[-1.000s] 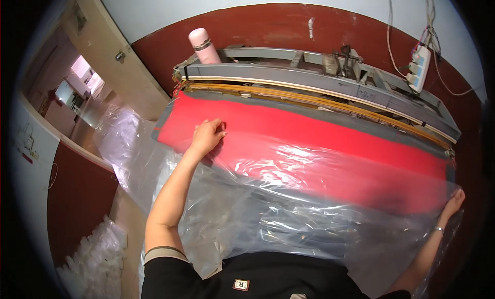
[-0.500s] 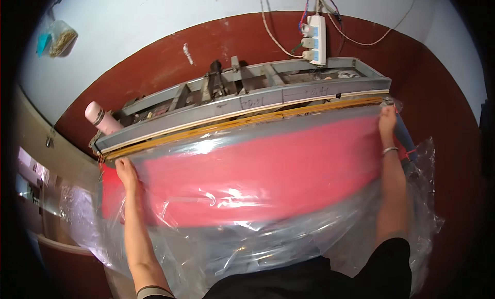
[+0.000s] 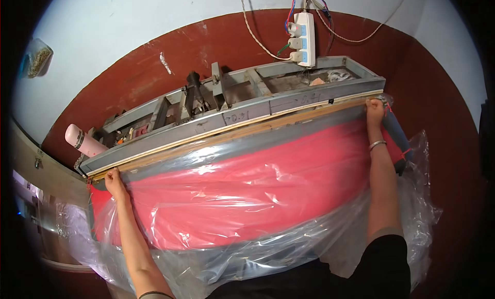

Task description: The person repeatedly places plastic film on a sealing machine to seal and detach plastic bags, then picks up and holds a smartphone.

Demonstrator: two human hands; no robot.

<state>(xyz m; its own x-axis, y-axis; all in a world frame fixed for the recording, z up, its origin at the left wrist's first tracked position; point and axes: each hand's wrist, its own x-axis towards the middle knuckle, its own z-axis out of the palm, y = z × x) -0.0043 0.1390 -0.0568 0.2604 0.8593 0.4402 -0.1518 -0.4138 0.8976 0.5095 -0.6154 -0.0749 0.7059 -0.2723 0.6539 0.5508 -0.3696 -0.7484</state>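
Observation:
A wide red fabric sheet [image 3: 268, 185] lies inside a clear plastic bag [image 3: 247, 252] in front of a long grey sealing machine [image 3: 232, 121]. My left hand [image 3: 114, 183] pinches the bag's open edge at the machine's left end, right against the wooden sealing bar [image 3: 242, 134]. At the right end, my right hand [image 3: 375, 112], a bangle on its wrist, grips the bag's other corner against the bar. The bag's mouth is stretched between both hands along the bar.
A pink flask [image 3: 82, 140] stands at the machine's left end. A white power strip [image 3: 302, 30] with cables hangs on the red-and-white wall above. Loose plastic film spills off the right side [image 3: 420, 196] and lower left.
The view swung from the left end to face the machine. Both hands moved from lying on the bag to holding its edge at the sealing bar, arms spread wide.

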